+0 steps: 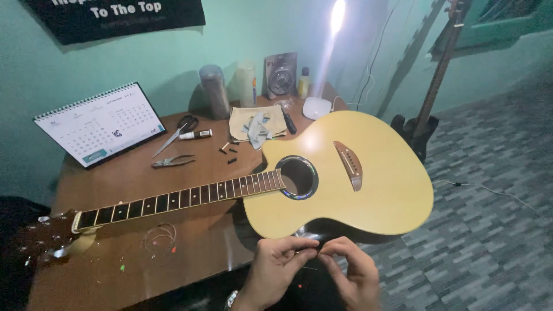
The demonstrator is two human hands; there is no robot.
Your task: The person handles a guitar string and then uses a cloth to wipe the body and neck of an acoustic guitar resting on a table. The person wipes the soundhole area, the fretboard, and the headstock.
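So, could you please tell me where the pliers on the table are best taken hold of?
By the two handles of the pliers, coming from the near right. They lie flat with handles spread toward the guitar neck, nose pointing left toward the calendar. Judged from one view only.

Both forearms are bare, with no sleeve reaching into view. The left hand [275, 268] has a metal wristwatch band just below it at the wrist, silvery and linked, partly cut off by the picture's lower edge. The right hand [356, 273] wears nothing: no ring, glove or band shows.
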